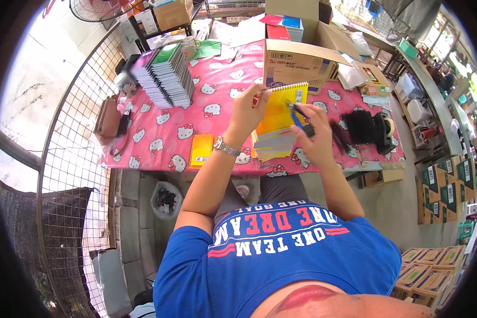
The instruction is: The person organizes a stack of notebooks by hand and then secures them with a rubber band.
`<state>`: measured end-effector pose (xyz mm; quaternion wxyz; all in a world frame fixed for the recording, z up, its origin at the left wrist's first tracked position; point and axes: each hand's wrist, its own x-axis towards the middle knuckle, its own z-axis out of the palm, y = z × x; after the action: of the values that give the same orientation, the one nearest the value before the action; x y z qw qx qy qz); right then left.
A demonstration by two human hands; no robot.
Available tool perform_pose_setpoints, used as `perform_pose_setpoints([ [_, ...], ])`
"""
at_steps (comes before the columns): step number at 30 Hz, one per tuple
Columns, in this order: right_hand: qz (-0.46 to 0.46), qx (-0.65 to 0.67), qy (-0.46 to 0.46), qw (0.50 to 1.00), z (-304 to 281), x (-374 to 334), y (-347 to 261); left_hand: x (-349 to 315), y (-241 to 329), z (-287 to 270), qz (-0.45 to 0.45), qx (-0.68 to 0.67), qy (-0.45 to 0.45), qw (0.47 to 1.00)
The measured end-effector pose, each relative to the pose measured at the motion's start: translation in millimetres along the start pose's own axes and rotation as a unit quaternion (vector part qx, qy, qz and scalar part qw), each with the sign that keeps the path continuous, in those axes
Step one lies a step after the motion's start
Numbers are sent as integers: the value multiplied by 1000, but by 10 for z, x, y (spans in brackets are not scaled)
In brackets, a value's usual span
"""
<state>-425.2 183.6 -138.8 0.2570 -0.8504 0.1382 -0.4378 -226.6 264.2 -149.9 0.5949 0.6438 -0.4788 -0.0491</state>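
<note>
My left hand (247, 108), with a watch on its wrist, is closed at the upper left corner of a yellow spiral notebook (283, 110). Something small and red shows by its fingers; I cannot make out what. My right hand (315, 132) grips a pair of blue-handled pliers (298, 117), whose jaws are over the notebook's face, slightly blurred. The notebook's wire coil runs along its far edge. Below it lies a stack of notebooks (274, 146), pages edge-on. A smaller-looking yellow notebook (202, 150) rests on the pink tablecloth (169, 135) beside my left forearm.
Tall stacks of spiral notebooks (170, 77) stand at the far left, near a brown pouch (107, 121). An open cardboard box (291, 66) holds more notebooks. Black coils (358, 127) and a tape dispenser (385, 132) lie on the right. A bin (166, 200) sits below the table.
</note>
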Motion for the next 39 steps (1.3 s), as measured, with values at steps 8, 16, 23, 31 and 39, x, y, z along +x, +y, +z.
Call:
perform_pose_setpoints([
  [8, -40, -125, -24, 991, 219, 162, -300, -59, 4, 38, -46, -104, -5, 993],
  [16, 176, 167, -141, 960, 107, 195, -120, -114, -70, 29, 85, -7, 26, 996],
  [23, 210, 275, -39, 937, 87, -140, 343, -331, -227, -394, 18, -136, 167, 976],
  [31, 187, -220, -201, 936, 464, -1483, 1827, -1676, -1699, -1211, -317, -9, 288, 904],
  [39, 215, -444, -36, 869, -26, -1065, 2848, -1495, -1519, -1160, -256, 508, 160, 807],
])
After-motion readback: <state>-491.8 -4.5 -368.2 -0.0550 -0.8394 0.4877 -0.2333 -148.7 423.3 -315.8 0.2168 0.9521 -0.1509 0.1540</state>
